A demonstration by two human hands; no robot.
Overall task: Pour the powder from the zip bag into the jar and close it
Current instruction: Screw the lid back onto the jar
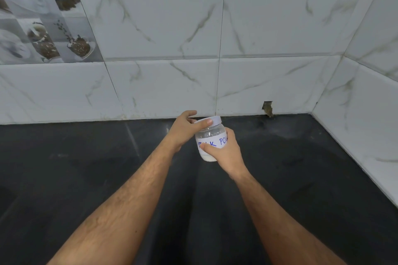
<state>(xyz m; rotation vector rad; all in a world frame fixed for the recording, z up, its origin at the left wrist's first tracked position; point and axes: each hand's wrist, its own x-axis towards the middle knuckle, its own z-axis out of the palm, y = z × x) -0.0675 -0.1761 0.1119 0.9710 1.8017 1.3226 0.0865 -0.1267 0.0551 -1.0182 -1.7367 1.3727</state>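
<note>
A small clear jar (210, 135) with a white label in blue handwriting is held above the black counter (86, 168), tilted slightly to the left. White powder fills its lower part. My right hand (224, 153) is wrapped around the jar's body from the right. A white lid (212, 120) sits on top of the jar, and my left hand (185, 128) grips this lid from the left, thumb across its front edge. No zip bag is in view.
White marble-pattern tiled walls (258, 84) rise behind the counter and along its right side, meeting in a corner at the far right. A chipped hole (267, 108) shows in the back tile near the counter. Patterned picture tiles (43, 17) are at upper left.
</note>
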